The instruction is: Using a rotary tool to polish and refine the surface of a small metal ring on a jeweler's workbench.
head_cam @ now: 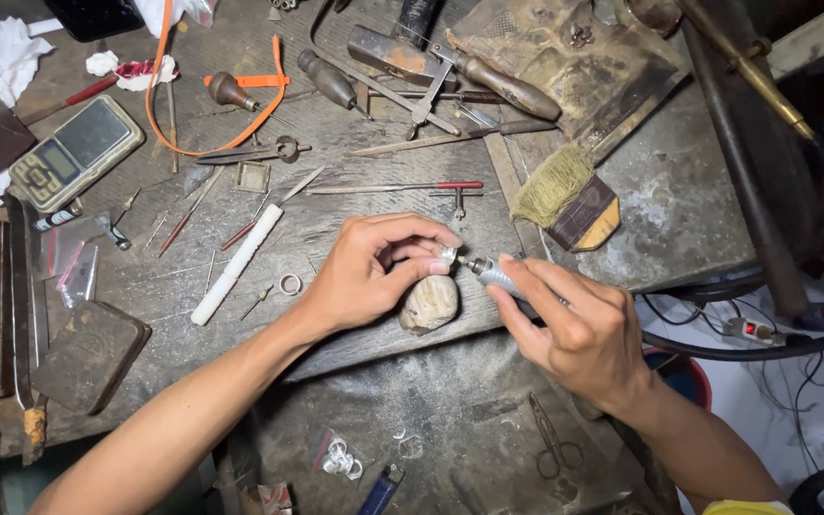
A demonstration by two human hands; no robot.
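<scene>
While your left hand point(364, 272) pinched a small silvery metal piece point(447, 255) between thumb and fingertips, it rested over the rounded pale wooden peg point(428, 304) at the bench's edge, near the centre of the view. Your right hand point(574, 329), at about four o'clock from that piece, was clamped pen-style round the slim grey metal rotary handpiece point(493, 277), whose tip met the piece. At nine o'clock from your left hand lay a small plain metal ring point(290, 283) and a long white cylindrical stick point(237, 264). At one o'clock from your right hand sat a flat straw-bristled brush with a dark wooden handle point(569, 195). A grey digital pocket scale point(75, 153) lay well apart at ten o'clock on the scarred dark wooden workbench point(336, 133).
</scene>
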